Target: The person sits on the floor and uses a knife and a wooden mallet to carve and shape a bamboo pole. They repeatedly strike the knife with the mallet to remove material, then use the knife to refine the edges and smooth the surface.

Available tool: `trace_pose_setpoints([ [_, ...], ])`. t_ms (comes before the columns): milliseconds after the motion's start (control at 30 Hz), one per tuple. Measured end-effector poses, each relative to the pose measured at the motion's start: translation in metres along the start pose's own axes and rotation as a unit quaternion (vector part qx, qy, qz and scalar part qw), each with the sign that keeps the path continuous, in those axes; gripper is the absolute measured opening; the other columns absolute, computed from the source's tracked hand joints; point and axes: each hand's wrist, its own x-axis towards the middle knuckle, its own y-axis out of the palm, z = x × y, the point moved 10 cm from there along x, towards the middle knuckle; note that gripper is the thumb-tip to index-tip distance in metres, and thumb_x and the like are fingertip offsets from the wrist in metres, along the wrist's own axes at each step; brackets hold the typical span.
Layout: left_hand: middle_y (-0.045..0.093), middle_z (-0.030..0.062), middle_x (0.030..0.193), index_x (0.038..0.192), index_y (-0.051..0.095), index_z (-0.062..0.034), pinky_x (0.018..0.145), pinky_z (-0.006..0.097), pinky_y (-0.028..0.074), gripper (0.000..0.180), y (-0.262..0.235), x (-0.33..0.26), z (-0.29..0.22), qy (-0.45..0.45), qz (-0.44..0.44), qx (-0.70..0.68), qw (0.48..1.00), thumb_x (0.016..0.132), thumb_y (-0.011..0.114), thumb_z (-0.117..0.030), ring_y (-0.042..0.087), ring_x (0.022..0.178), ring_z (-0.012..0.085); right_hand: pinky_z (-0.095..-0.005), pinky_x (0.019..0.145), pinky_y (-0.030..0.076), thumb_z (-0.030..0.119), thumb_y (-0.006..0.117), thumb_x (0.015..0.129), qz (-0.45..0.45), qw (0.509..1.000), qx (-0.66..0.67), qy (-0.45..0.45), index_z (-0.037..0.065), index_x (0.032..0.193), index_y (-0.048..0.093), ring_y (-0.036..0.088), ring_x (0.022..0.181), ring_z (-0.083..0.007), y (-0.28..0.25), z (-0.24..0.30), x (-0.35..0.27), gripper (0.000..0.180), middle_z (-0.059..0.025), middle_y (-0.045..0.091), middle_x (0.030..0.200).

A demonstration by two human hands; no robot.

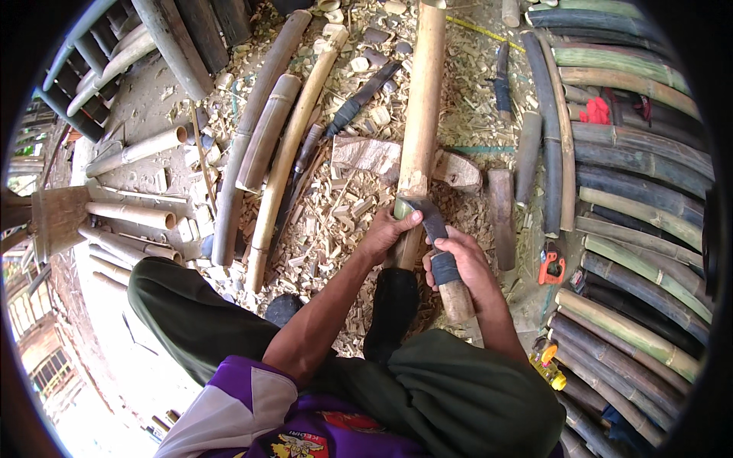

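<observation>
A pale, stripped bamboo pole (421,99) runs from the far edge toward me, resting over a rough wooden block (366,156). My left hand (388,231) is wrapped round the pole's near part, its thumb up by the blade tip. My right hand (467,258) grips a knife (456,300) by its thick wooden handle, bound with dark strapping. The knife's dark blade (432,219) slants up and left, its end against the pole just below a freshly cut, lighter ring. My left fingers are partly hidden under the pole.
Bamboo shavings (328,206) cover the ground. Bamboo lengths (256,137) lie at left, with a wrapped-handle knife (363,99) close by. Another blade (502,84) lies at far right. Bamboo poles (634,153) line the right side, near an orange tool (551,263) and a yellow tool (546,362).
</observation>
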Motion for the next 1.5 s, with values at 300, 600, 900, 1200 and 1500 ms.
trace_pose_setpoints([
  [300, 0.07, 0.0162, 0.116, 0.132, 0.055, 0.0047, 0.09, 0.039, 0.058, 0.073, 0.004, -0.005, 0.003, -0.024, -0.051, 0.0, 0.998, 0.082, 0.091, -0.035, 0.07, 0.104, 0.0247, -0.0361, 0.048, 0.056, 0.018, 0.055, 0.101, -0.024, 0.996, -0.037, -0.078, 0.001, 0.113, 0.055, 0.067, 0.052, -0.0249, -0.008, -0.003, 0.005, 0.021, -0.0163, 0.068, 0.073],
  [600, 0.069, 0.0126, 0.12, 0.133, 0.058, 0.0045, 0.098, 0.038, 0.054, 0.069, 0.001, 0.001, -0.003, 0.009, -0.053, 0.081, 0.995, 0.084, 0.089, -0.032, 0.067, 0.107, 0.0219, -0.0365, 0.048, 0.056, 0.02, 0.055, 0.101, 0.02, 0.997, 0.034, -0.062, 0.001, 0.114, 0.057, 0.067, 0.052, -0.0247, -0.021, -0.015, 0.009, 0.023, -0.0154, 0.068, 0.074],
  [900, 0.074, 0.0103, 0.109, 0.121, 0.068, 0.0033, 0.091, 0.035, 0.055, 0.056, 0.013, -0.008, -0.014, 0.05, -0.06, 0.095, 0.992, 0.081, 0.092, -0.027, 0.069, 0.098, 0.0212, -0.0342, 0.049, 0.055, 0.023, 0.054, 0.102, 0.098, 0.993, 0.06, -0.007, 0.003, 0.116, 0.058, 0.067, 0.055, -0.0223, -0.034, -0.021, 0.007, 0.024, -0.0134, 0.067, 0.075],
  [1200, 0.075, 0.0122, 0.107, 0.118, 0.068, 0.0033, 0.086, 0.035, 0.056, 0.054, 0.013, -0.008, -0.019, 0.053, -0.113, 0.171, 0.977, 0.08, 0.093, -0.025, 0.07, 0.095, 0.0199, -0.0356, 0.046, 0.054, 0.022, 0.057, 0.1, 0.083, 0.992, 0.061, -0.077, 0.005, 0.113, 0.055, 0.066, 0.051, -0.0234, -0.049, -0.037, 0.026, 0.022, -0.0148, 0.067, 0.073],
  [1500, 0.073, 0.0125, 0.107, 0.121, 0.063, 0.0042, 0.086, 0.034, 0.057, 0.057, 0.003, -0.003, -0.02, 0.074, -0.169, 0.287, 0.94, 0.082, 0.092, -0.026, 0.07, 0.092, 0.0211, -0.035, 0.047, 0.054, 0.021, 0.06, 0.098, 0.109, 0.99, 0.049, -0.072, 0.003, 0.114, 0.058, 0.066, 0.052, -0.0233, -0.066, -0.026, 0.035, 0.024, -0.0146, 0.068, 0.074],
])
